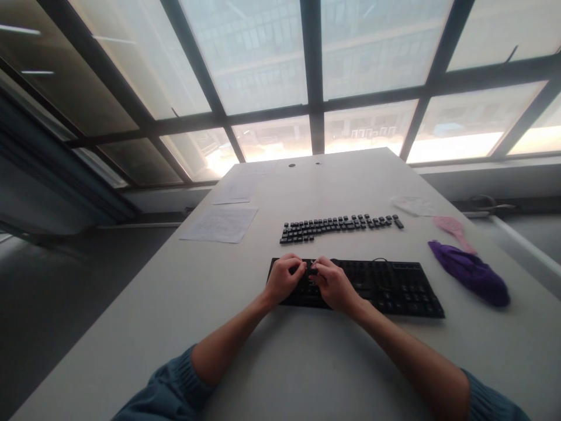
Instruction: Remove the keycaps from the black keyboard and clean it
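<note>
Blue sleeves [175, 380] sat nearest. Left hand [283, 278] and right hand [333, 285] nearly met over black keyboard [394, 286]: right pinched a small dark piece [312, 271], couldn't tell left's grip. Slack pinch risked a drop; bumping risked scattering loose keycaps [335, 226] beyond.

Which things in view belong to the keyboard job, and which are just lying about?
Likely part of the job:
black keyboard, with left hand and right hand over its left part
black keycaps, loose in rows beyond it

Apparently just lying about:
paper sheets
clear plastic
pink handled item
purple bundle
</note>
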The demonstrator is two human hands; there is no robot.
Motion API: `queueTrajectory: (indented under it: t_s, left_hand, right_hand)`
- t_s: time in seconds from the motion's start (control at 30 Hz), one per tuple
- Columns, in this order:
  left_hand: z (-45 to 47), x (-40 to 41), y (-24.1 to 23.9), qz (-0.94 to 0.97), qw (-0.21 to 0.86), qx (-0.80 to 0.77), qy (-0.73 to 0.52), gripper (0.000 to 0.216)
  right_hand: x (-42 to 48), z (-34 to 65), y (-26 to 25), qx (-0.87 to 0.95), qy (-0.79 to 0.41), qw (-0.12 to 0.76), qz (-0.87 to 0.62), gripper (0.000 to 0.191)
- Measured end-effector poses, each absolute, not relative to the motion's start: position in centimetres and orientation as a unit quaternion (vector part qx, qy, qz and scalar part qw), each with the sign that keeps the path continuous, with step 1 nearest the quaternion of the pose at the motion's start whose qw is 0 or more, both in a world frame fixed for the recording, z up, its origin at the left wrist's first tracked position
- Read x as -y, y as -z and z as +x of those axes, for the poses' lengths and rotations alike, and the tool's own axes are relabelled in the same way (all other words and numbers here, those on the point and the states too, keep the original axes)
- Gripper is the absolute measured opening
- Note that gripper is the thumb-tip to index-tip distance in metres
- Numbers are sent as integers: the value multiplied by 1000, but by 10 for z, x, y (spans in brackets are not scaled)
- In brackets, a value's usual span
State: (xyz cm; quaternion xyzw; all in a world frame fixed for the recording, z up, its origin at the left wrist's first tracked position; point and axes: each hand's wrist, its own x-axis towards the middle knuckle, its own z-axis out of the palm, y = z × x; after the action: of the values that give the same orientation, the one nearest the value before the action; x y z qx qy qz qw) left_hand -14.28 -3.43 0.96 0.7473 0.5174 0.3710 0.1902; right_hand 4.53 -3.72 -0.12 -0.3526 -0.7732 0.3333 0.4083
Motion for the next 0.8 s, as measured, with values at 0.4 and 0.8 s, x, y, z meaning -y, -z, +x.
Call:
queueTrajectory:
  t_s: [0.4,0.8]
  left_hand:
    - [-143,35,-7,751,186,-513,-372,23]
    - [-144,38,-27,842,212,-434,-242,19]
  right_hand:
    - [38,46,0,805,-305,378,-341,14]
    - [34,48,4,771,-333,415,-350,14]
